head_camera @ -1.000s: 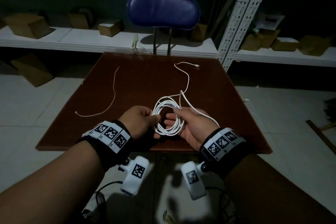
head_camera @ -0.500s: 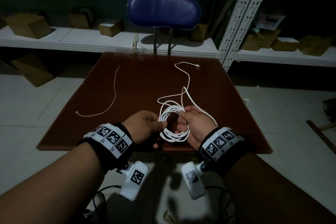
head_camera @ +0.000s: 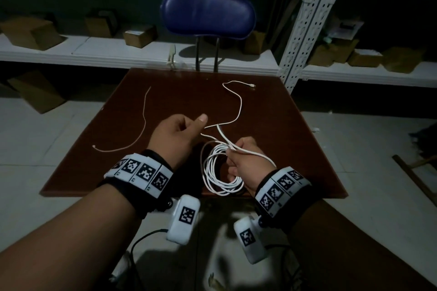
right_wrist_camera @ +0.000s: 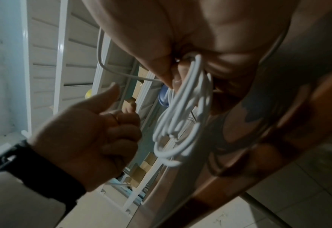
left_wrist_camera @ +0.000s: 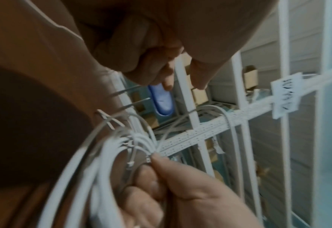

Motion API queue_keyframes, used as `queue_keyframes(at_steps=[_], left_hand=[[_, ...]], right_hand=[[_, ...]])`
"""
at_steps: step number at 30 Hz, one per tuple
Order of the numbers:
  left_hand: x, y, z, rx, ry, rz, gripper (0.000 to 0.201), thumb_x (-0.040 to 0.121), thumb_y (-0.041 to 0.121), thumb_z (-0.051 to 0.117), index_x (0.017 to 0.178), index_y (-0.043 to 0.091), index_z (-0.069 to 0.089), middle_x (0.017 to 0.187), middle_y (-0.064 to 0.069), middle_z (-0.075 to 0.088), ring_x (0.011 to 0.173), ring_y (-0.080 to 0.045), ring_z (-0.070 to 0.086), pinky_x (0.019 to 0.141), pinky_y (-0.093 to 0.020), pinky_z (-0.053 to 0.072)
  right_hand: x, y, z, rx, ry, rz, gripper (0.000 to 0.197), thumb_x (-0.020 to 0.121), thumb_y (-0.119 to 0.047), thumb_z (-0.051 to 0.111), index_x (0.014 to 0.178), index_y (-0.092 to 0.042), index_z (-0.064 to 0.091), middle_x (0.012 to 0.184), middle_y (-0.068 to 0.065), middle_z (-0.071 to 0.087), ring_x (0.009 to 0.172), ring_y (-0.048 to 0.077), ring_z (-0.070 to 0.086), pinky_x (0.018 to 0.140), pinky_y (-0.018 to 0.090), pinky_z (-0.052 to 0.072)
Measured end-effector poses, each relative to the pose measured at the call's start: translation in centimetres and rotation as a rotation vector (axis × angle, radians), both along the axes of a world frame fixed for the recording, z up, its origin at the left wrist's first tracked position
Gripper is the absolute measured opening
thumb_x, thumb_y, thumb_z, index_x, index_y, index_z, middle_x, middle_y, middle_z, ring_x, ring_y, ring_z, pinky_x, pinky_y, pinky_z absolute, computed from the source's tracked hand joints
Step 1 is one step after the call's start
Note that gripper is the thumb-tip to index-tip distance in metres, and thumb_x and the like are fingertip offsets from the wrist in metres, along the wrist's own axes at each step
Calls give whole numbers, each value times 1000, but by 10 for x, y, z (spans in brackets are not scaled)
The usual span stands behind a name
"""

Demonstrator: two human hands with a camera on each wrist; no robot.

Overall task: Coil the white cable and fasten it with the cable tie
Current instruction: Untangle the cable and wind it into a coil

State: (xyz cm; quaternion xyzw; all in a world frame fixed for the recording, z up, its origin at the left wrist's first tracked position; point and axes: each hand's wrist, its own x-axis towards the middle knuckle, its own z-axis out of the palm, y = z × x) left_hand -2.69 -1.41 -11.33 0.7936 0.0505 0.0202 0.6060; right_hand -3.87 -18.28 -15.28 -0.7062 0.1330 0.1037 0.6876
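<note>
My right hand grips the coiled part of the white cable above the near edge of the brown table. The loops hang down from its fingers, as the right wrist view shows. My left hand is a fist with the thumb up, a little left of and beyond the coil. It holds the loose strand, which runs on across the table to the connector. The thin pale cable tie lies alone on the table's left side, apart from both hands.
A blue chair stands behind the table's far edge. White metal shelving with cardboard boxes lines the back wall. More boxes sit on the tiled floor at the left.
My left hand has left the coil and moved up and away from me, drawing the loose strand with it. The right hand alone now holds the coil, which hangs more upright.
</note>
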Motion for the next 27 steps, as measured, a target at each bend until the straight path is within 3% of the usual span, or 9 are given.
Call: queue_keyframes(at_steps=[4,7,10,13,15,18,20,23,27], left_hand=[[1,-4,3,-153,38,-57,55,74,59,72,79,5,62,61,-3,63,57,-24,61,64,-40,51],[-3,-12,6,-240,129,-126,31,82,29,78,92,5,61,66,-10,67,56,-24,61,58,-31,50],[-1,-16,9,-532,224,-90,15,88,-3,62,94,8,52,60,-10,63,52,-22,57,52,-26,47],[5,-8,16,-815,393,-100,15,92,4,52,80,13,53,63,-5,57,57,-20,57,55,-28,52],[9,1,16,-919,501,-104,22,92,12,52,70,11,56,64,-1,57,60,-16,61,64,-30,59],[13,12,14,-1037,575,-144,23,92,15,49,70,9,50,63,0,52,53,-9,54,58,-20,51],[16,20,10,-1018,618,-227,25,92,20,45,68,13,43,56,3,46,46,-5,44,57,-15,35],[23,30,1,-884,681,-290,29,91,28,46,64,18,41,50,9,34,42,-6,33,63,-20,16],[23,33,-1,-741,790,-383,36,91,35,49,60,20,44,42,7,32,38,-8,31,51,-20,14]], right_hand=[[1,3,4,-17,37,-25,21,98,-2,47,92,-20,36,65,6,44,43,15,32,47,31,32],[5,4,4,-58,81,-47,21,94,-1,38,88,-22,38,70,10,45,44,16,32,46,29,30],[2,2,1,-105,40,-22,20,84,-4,40,84,-24,41,75,13,48,45,17,37,47,31,35],[0,-2,-1,-98,11,48,25,87,-8,52,83,-31,43,67,8,47,41,16,38,46,31,36],[1,-6,1,-15,26,68,25,95,-4,52,85,-24,40,59,5,42,35,12,35,41,26,33],[3,-14,8,86,47,130,28,99,3,47,86,-20,36,46,-3,42,30,8,32,34,20,32],[2,-20,13,120,75,186,27,100,2,44,89,-20,36,44,-5,40,32,7,30,37,21,32],[2,-25,17,144,114,232,23,101,1,44,93,-19,35,46,-3,38,35,8,30,44,25,31],[4,-28,17,183,99,176,22,101,0,43,92,-19,36,49,-2,36,35,8,29,44,24,33]])
